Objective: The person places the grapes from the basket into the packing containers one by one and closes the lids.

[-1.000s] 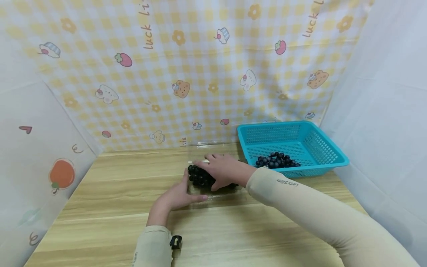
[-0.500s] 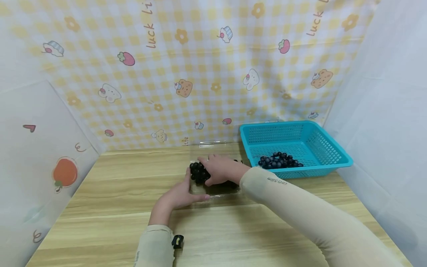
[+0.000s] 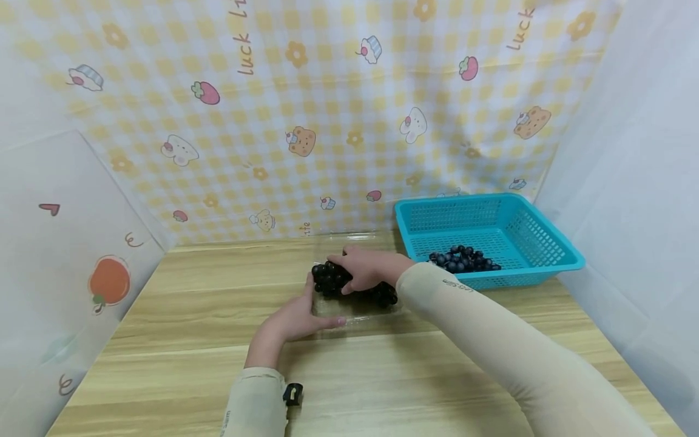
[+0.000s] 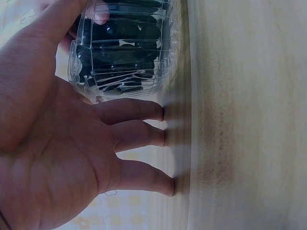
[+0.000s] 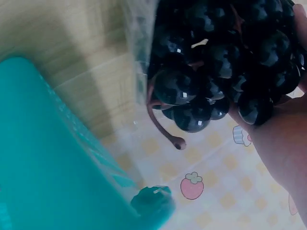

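A bunch of dark grapes lies in a clear plastic box at the middle of the table. From above, my right hand grips the bunch, thumb on the near side and fingers over the far side. A bare stem sticks out of the bunch in the right wrist view. My left hand stays spread at the box's near left corner, thumb along the front and index finger along the left side. In the left wrist view its other fingers stretch straight down to the tabletop beside the box.
A turquoise slotted basket stands right of the box, close to the back wall. Inside it lies another bunch of grapes. A checked cloth hangs behind the wooden table, with white cloths on both sides.
My right hand has shifted slightly over the grapes, and more of the bunch shows on the near right side of the box. The left hand keeps its place at the corner.
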A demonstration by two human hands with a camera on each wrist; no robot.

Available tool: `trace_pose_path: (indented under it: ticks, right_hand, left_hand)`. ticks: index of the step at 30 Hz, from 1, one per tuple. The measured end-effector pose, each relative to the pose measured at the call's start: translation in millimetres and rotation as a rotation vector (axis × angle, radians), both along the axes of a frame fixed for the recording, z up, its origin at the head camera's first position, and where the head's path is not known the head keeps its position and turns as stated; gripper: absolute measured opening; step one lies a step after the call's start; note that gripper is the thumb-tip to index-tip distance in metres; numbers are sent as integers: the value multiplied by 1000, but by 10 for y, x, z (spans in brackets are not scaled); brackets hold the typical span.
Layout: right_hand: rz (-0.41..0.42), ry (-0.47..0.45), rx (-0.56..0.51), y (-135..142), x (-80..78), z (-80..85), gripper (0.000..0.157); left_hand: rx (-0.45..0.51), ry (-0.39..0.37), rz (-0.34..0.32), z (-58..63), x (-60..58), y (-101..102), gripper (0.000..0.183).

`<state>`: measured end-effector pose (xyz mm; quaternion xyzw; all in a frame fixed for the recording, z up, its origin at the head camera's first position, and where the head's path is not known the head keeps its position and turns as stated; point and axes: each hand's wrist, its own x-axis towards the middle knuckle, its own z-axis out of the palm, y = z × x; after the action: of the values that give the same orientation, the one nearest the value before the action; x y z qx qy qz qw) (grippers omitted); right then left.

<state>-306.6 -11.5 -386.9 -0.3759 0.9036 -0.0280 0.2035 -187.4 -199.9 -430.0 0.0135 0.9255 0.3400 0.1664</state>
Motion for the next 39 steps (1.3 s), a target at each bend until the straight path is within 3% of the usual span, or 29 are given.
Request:
trace_pose_path:
  ticks: [17,22,27,39]
  right_hand:
    - [13,63,117,7,101,136,107]
    - [51,105,148,-10,137,227,107]
    - [82,113,185,-19,168,429,101]
    - [45,83,136,216,44,1077,96]
  left_hand:
    - [2,-12,5,11,19,9,140]
    - [-2,-5,9,15,22,0,140]
    - [-1,-5,12,20,34,-4,140]
    - [6,-2,15,16,53,-4,143]
